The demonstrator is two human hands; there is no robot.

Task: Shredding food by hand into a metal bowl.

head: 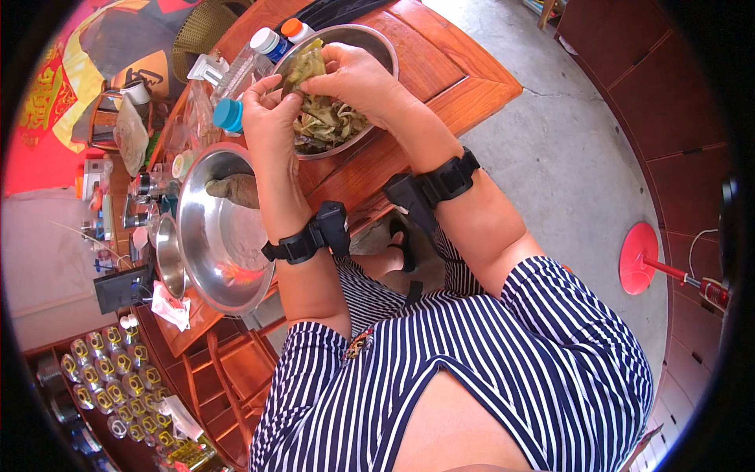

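Above a stainless steel bowl (386, 50) my two hands are close together on a limp yellow-green leafy vegetable (308, 69), which looks pickled. My right hand (357, 76) pinches it between thumb and fingers from the right. From the left, my left hand (268, 112) has its thumb and fingertips at the lower edge of the same piece. Shredded greenish-brown vegetable pieces (330, 127) fill the bowl's bottom. Beside my left forearm stands a wider, shallow steel basin (200, 259). A brownish-green lump (236, 190) lies in it, partly hidden by that forearm.
The bowls stand on a reddish wooden table (424, 44). Along its far side are a white-capped blue bottle (269, 44), an orange-capped bottle (296, 29), a blue-capped container (229, 115) and clear plastic boxes (242, 74). Another steel bowl (171, 253) sits left, near a wooden chair (236, 366).
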